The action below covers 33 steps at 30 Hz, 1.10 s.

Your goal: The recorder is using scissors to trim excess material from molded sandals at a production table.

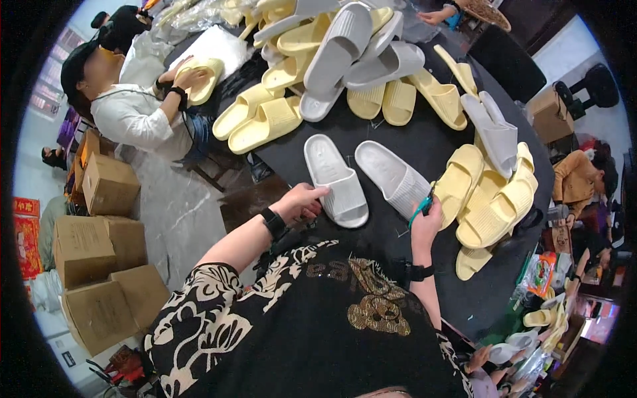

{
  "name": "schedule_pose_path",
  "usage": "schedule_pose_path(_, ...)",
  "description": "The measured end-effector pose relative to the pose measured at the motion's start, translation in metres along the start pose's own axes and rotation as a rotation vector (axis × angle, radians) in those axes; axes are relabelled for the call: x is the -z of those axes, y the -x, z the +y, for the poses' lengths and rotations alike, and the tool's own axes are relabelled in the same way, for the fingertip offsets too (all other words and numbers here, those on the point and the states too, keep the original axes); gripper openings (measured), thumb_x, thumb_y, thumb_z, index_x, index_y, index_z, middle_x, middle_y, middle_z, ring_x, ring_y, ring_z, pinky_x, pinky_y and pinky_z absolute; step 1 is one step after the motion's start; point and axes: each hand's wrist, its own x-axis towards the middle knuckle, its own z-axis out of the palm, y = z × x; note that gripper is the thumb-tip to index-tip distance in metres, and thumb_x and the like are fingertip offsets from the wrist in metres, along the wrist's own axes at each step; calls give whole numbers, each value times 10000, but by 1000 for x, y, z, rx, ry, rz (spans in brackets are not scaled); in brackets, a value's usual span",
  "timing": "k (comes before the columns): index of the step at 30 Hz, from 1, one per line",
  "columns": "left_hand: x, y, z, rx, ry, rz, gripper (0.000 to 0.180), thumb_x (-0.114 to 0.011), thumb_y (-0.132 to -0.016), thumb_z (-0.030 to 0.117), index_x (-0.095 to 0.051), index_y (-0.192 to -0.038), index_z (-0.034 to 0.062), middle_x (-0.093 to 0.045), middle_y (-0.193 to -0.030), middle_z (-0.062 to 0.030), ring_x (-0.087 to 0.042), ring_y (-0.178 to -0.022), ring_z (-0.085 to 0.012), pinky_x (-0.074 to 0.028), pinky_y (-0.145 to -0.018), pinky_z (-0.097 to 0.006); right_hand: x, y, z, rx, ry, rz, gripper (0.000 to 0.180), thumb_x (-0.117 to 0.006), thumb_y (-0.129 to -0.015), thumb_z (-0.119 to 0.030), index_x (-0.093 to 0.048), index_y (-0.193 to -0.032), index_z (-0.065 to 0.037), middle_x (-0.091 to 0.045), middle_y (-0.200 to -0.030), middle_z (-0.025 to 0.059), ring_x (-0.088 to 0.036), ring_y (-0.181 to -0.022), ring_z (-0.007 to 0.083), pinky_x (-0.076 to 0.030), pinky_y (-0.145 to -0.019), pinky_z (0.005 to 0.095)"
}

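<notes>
A light grey slide slipper (332,174) lies on the black table in front of me. At its left edge is my left hand (298,203), with the thumb at the strap and the other fingers curled beside the sole. To its right lies a second grey slipper (391,174), its toe end close to my right hand (426,219). That hand is closed around small cutters (423,207) with teal handles, their dark tip pointing up past the slipper's strap. Whether the tip touches the slipper I cannot tell.
Grey and yellow slippers (335,56) are heaped at the far side of the black table (318,249). More yellow slippers (497,202) lie at my right. Across on the left a person (136,119) handles a yellow slipper (204,79). Cardboard boxes (99,302) stand on the left.
</notes>
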Motion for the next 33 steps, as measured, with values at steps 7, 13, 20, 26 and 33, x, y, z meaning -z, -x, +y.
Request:
schedule_pose_path(7,-19,11,0,-160,247,-52,862,-704,-792,185,-104,-1387,19,-568,-1056,-156,-592,-859,-217,-517,-684,-330,0,21,-5,-97,-198,-147,494,-616,-800,-45,-426,-1235,94,-575,-1095,168,-558,-1009,207,-425,-886,312)
schedule_pose_path(13,-27,3,12,-543,248,-32,909,-630,-699,-2,-87,-1427,48,-417,-1295,-141,-458,-1136,-223,-421,-892,-335,4,21,-15,-82,-182,-122,497,-616,-798,-35,-423,-1236,97,-572,-1085,154,-557,-1004,202,-430,-877,301)
schedule_pose_path(20,35,12,44,-584,186,-86,673,-593,-708,39,-299,-1301,-81,-512,-1188,-128,-502,-1105,-197,-359,-982,-303,57,-7,-52,-247,-297,-110,475,-628,-793,-39,-452,-1224,56,-584,-1054,116,-572,-942,175,-455,-842,283)
schedule_pose_path(26,46,42,88,-603,-73,-279,617,-582,-673,107,-461,-1254,-62,-556,-1180,-90,-513,-1080,-159,-379,-958,-273,76,-9,-51,196,-191,-256,452,-636,-785,-23,-478,-1205,25,-577,-951,54,-546,-781,98,-452,-696,230)
schedule_pose_path(33,35,47,90,-517,35,-398,541,-586,-694,96,-504,-1199,-81,-594,-1115,-127,-568,-1014,-182,-433,-906,-294,69,15,-75,99,-339,-531,521,-671,-767,-13,-449,-1236,41,-574,-1048,41,-538,-911,86,-435,-826,236)
